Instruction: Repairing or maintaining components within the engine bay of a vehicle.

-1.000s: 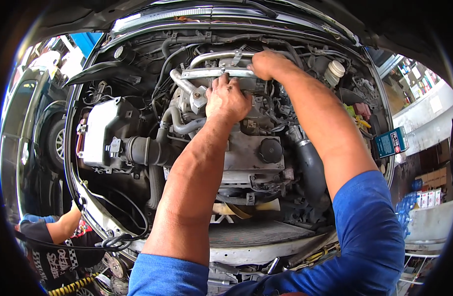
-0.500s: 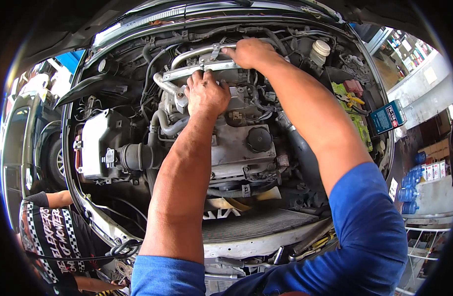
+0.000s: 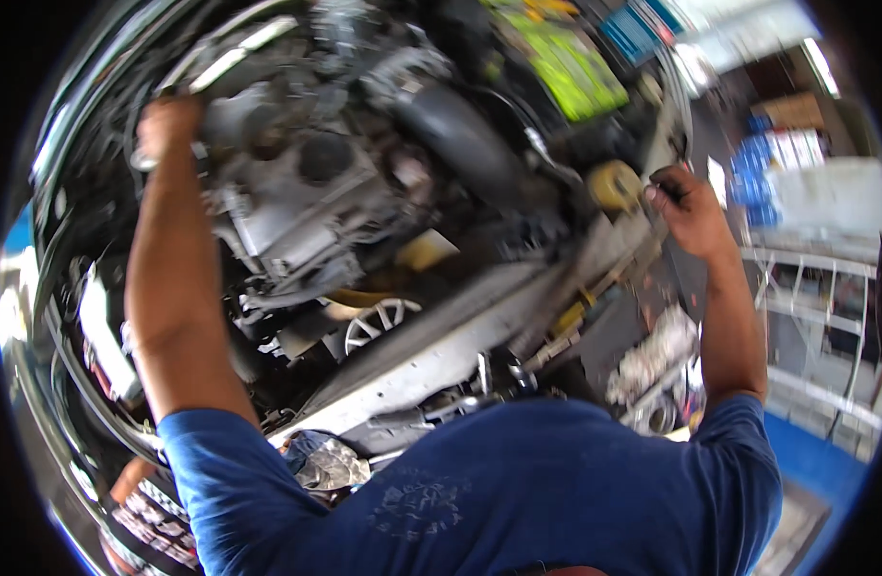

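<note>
My left hand (image 3: 167, 130) is at the metal pipes on the upper left of the engine (image 3: 278, 206), smeared by motion; whether it grips anything is unclear. My right hand (image 3: 689, 213) is raised at the right edge of the engine bay, beside a yellowish round part (image 3: 612, 185). Its fingers are curled, with something dark at the fingertips that I cannot make out. Between my hands lie the valve cover with its black cap (image 3: 321, 156) and a thick black hose (image 3: 460, 144). The picture is blurred.
A pale front crossmember (image 3: 412, 370) has metal tools (image 3: 503, 384) along it. A bright green object (image 3: 575, 72) lies at the top right. Beyond stand blue water bottles (image 3: 753, 182) and a white wire rack (image 3: 815, 317). Another person's arm (image 3: 129, 480) shows at the lower left.
The view has swung sharply, tilting the engine bay. My right hand has left the silver rail and come out to the bay's right edge. My left hand stays over the engine.
</note>
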The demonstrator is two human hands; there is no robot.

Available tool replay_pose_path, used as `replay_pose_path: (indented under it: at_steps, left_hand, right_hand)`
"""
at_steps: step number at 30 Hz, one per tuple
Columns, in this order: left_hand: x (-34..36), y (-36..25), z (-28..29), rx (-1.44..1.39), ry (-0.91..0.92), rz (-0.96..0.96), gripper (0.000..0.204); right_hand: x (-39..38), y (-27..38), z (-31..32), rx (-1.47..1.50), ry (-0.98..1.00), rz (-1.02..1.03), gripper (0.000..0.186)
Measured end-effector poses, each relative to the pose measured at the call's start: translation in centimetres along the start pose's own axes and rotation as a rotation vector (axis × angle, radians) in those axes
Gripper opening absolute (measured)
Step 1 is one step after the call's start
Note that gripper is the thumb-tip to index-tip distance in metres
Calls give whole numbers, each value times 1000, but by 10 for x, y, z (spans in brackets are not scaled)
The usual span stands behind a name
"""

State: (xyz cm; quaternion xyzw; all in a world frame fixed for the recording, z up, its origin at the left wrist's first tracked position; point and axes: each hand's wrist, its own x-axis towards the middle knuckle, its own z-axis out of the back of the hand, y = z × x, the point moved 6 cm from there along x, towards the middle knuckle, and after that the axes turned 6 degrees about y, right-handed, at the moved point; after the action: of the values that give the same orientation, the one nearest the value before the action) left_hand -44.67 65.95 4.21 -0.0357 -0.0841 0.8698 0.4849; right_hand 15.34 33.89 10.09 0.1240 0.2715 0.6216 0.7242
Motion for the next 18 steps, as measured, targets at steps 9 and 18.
replay_pose_path:
  at_steps: [9, 18]
  left_hand:
    - [70, -5, -33, 105, -71, -381, 65]
    - [-66, 23, 32, -179, -331, -595, 64]
  right_hand:
    - [-110, -87, -18, -35, 23, -144, 24]
    - [-145, -76, -85, -38, 145, 36, 28]
